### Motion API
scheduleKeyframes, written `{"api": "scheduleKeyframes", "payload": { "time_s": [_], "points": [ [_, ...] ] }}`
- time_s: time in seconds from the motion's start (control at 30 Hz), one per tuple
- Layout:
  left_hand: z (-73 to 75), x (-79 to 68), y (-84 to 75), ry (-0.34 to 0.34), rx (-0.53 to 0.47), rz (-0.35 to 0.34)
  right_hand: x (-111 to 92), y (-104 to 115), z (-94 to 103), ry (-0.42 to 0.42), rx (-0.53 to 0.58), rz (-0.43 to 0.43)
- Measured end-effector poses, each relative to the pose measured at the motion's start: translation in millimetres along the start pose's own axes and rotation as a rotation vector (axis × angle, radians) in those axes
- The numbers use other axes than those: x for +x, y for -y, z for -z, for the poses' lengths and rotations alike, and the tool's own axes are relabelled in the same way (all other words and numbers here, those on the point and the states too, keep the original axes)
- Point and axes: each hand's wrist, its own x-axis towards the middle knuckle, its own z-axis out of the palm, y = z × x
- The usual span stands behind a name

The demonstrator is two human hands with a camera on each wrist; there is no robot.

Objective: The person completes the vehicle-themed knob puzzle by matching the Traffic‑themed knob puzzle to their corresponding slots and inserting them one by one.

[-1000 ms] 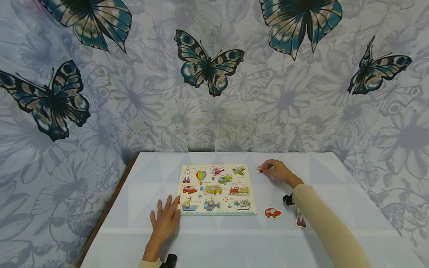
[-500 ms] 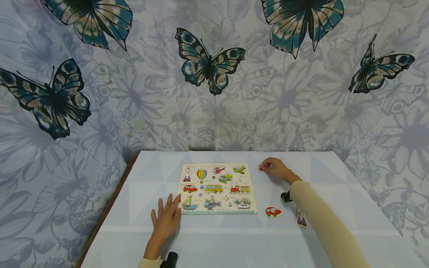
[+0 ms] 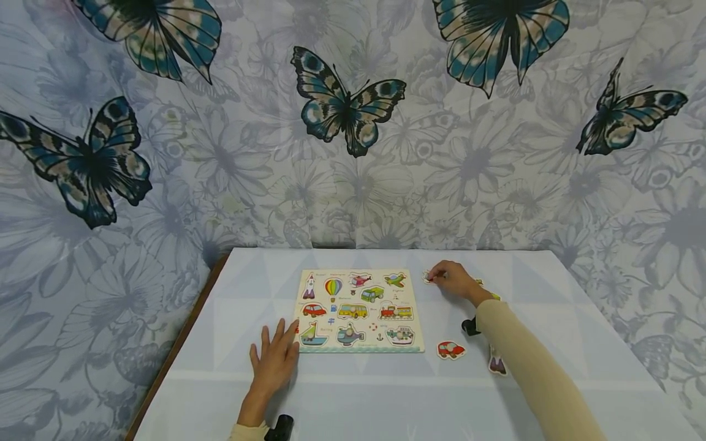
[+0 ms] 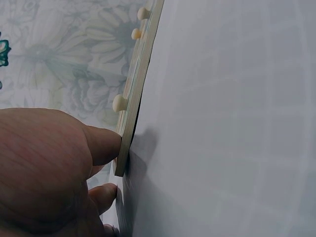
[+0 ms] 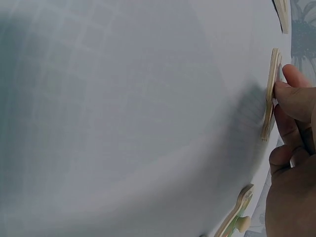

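A wooden puzzle board (image 3: 361, 311) with pictures of vehicles lies on the table; small knobs (image 4: 120, 102) stand up from it in the left wrist view. My left hand (image 3: 273, 358) lies at the board's left edge, fingers spread and mostly straight, touching its near-left side. Beyond the board's right side, my right hand (image 3: 455, 280) pinches a small puzzle piece (image 3: 427, 277) between thumb and fingers. In the right wrist view this wooden piece (image 5: 270, 96) shows edge-on, close to the table top. Its picture is mostly covered by the fingers.
A red car piece (image 3: 451, 350) lies right of the board on the white table (image 3: 353, 398). Near the right sleeve (image 3: 529, 355) is a rocket piece (image 3: 497, 364), partly covered. Another piece (image 5: 237, 212) with a knob appears low in the right wrist view. A butterfly-patterned wall covering (image 3: 364, 202) stands behind.
The head view has shifted very slightly. My right forearm has moved a little to the left, while the right fingers stay at the same piece. My left hand keeps its place at the board.
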Motion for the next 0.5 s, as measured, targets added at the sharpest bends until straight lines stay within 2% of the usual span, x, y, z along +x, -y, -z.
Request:
{"api": "scheduleKeyframes", "payload": {
  "time_s": [0.3,0.5],
  "points": [
    [1.7,-0.5,-2.2,0.015,-0.001,0.007,-1.5,1.7,7.2,-0.026,-0.015,0.096],
    [1.4,0.2,-1.2,0.015,0.001,0.011,1.0,12.3,9.6,-0.020,0.010,0.115]
  ]
}}
